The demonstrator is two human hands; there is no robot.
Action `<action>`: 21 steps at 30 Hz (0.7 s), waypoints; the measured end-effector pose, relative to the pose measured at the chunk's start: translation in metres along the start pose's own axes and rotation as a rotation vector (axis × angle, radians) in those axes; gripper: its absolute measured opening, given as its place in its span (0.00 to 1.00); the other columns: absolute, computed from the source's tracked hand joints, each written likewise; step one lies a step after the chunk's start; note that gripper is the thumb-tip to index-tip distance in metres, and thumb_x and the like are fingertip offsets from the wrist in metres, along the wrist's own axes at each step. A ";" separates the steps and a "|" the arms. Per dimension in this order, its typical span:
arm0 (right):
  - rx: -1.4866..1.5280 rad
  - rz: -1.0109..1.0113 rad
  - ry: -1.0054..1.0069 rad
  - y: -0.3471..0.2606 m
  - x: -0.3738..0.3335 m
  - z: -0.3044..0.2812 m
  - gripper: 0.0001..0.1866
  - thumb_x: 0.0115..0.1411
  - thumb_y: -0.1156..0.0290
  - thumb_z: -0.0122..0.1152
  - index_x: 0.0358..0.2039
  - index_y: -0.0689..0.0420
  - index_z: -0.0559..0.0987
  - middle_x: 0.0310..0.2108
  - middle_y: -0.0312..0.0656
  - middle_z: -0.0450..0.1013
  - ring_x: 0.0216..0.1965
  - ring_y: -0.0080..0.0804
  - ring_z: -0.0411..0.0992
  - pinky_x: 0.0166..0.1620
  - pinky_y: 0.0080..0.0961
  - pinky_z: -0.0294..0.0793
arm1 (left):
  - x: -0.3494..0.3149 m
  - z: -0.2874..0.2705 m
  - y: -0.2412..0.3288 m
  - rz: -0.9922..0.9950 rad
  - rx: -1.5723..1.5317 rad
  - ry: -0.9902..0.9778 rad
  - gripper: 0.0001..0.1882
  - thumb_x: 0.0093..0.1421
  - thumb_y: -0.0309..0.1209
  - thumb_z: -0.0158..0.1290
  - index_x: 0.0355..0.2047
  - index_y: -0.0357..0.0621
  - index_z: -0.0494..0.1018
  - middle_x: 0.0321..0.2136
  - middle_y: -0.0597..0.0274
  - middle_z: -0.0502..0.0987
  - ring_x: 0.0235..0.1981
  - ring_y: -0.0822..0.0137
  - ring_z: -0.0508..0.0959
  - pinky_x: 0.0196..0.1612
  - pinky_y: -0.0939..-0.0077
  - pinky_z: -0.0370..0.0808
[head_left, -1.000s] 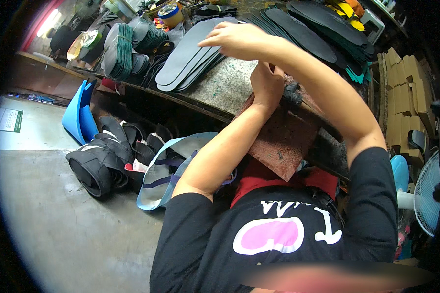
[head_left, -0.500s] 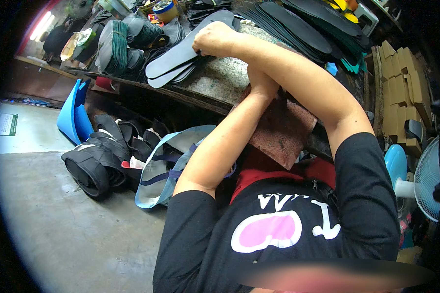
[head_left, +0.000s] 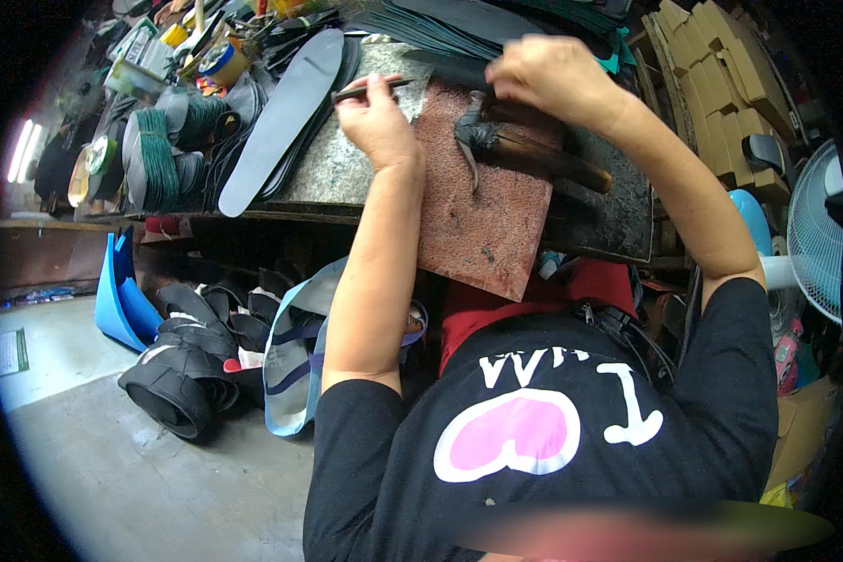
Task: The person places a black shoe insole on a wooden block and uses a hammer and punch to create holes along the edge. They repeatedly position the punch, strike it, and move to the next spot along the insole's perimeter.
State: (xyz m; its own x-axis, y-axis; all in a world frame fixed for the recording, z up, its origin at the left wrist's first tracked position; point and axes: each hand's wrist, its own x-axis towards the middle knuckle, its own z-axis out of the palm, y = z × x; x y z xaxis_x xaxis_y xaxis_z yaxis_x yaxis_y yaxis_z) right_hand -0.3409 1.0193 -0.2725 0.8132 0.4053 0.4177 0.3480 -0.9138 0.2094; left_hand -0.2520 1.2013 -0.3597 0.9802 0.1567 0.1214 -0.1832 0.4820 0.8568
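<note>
My left hand [head_left: 377, 126] is closed around a thin dark rod [head_left: 401, 82], above the speckled stone slab [head_left: 337, 169]. To its left lies a stack of long grey-black soles [head_left: 286, 122]. My right hand [head_left: 562, 82] is raised over the far right of the bench, its fingers curled. What it holds, if anything, is hidden; a dark flat piece [head_left: 450, 67] lies beside its fingertips. Between and below my hands, a hammer [head_left: 543, 157] with a worn wooden handle and a curved dark claw rests on a reddish rough board [head_left: 482, 229].
Bundles of tied soles [head_left: 150, 164] and a blue-rimmed tub [head_left: 223, 61] crowd the bench's left. More fanned soles [head_left: 431, 33] lie at the back. Cardboard boxes [head_left: 721, 84] and a fan [head_left: 815, 234] stand right. Under the bench are a bag [head_left: 286, 384] and black rolled pieces [head_left: 173, 384].
My right hand has moved from the sole stack to the right, uncrossing my arms. My left hand now shows with the dark rod, and the hammer is uncovered. The view has shifted.
</note>
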 end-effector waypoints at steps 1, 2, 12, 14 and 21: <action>0.181 0.047 -0.175 -0.001 -0.015 0.001 0.10 0.61 0.59 0.60 0.35 0.51 0.82 0.30 0.37 0.76 0.37 0.34 0.75 0.37 0.31 0.75 | 0.001 -0.002 0.003 -0.001 0.016 -0.010 0.04 0.65 0.24 0.51 0.35 0.36 0.67 0.31 0.55 0.78 0.32 0.69 0.78 0.41 0.76 0.74; 0.176 0.122 -0.158 0.000 -0.026 -0.002 0.12 0.61 0.57 0.59 0.37 0.51 0.81 0.31 0.39 0.76 0.39 0.35 0.75 0.39 0.31 0.75 | 0.000 -0.003 0.004 -0.028 0.062 -0.029 0.04 0.65 0.24 0.51 0.35 0.37 0.67 0.31 0.55 0.78 0.32 0.69 0.78 0.41 0.76 0.74; 0.365 0.389 -0.313 -0.056 -0.080 -0.001 0.24 0.55 0.61 0.67 0.50 0.54 0.73 0.40 0.49 0.66 0.40 0.50 0.75 0.43 0.41 0.77 | -0.018 -0.019 0.009 -0.132 0.214 -0.254 0.05 0.64 0.26 0.53 0.36 0.37 0.70 0.32 0.55 0.80 0.34 0.69 0.78 0.43 0.76 0.73; 0.423 0.350 -0.246 -0.056 -0.077 0.008 0.22 0.55 0.60 0.66 0.48 0.54 0.74 0.40 0.51 0.67 0.39 0.51 0.76 0.43 0.42 0.78 | -0.022 -0.027 0.013 -0.141 0.239 -0.213 0.05 0.64 0.26 0.53 0.37 0.36 0.70 0.33 0.55 0.80 0.36 0.68 0.78 0.44 0.75 0.73; 0.320 0.217 -0.124 -0.041 -0.070 0.001 0.18 0.58 0.58 0.61 0.46 0.52 0.74 0.38 0.44 0.72 0.39 0.45 0.77 0.42 0.37 0.77 | 0.003 -0.036 0.027 -0.005 0.214 -0.092 0.05 0.64 0.24 0.52 0.37 0.37 0.67 0.33 0.52 0.79 0.35 0.67 0.79 0.44 0.75 0.73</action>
State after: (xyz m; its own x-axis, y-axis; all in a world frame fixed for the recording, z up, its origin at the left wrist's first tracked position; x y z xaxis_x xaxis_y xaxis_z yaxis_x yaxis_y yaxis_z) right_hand -0.4120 1.0283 -0.3108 0.9270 0.2143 0.3078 0.2741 -0.9472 -0.1661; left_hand -0.2567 1.2456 -0.3540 0.9856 0.0705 0.1537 -0.1677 0.2875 0.9430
